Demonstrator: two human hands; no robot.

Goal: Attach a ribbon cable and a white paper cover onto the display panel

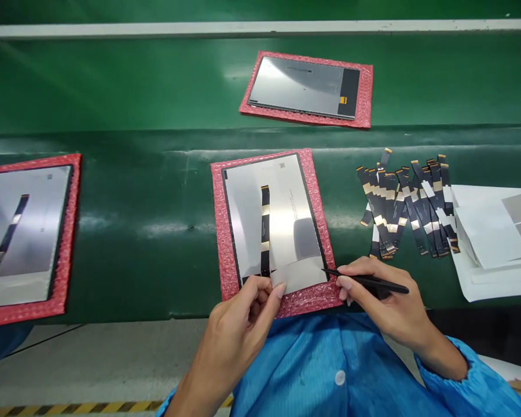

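In front of me an LCD panel (247,220), silvery back upward, lies on a pink bubble-wrap sheet (321,214). A black flex cable (265,223) with gold ends runs lengthwise along the panel. Across the panel's near edge sits a pale grey adhesive strip (301,275). My left hand (243,324) pinches the strip's left end between thumb and forefinger. Black tweezers (377,282) are gripped in my right hand (386,301), their tip at the strip's right end. Whether the tip is clamped on the strip, I cannot tell.
Several flex cables (391,202) lie heaped to the right, beside white sheets (481,231) bearing grey strips. Another panel on pink wrap (295,87) lies farther back. A further panel (30,231) with a cable is at the left. The green table's (147,278) front edge runs before me.
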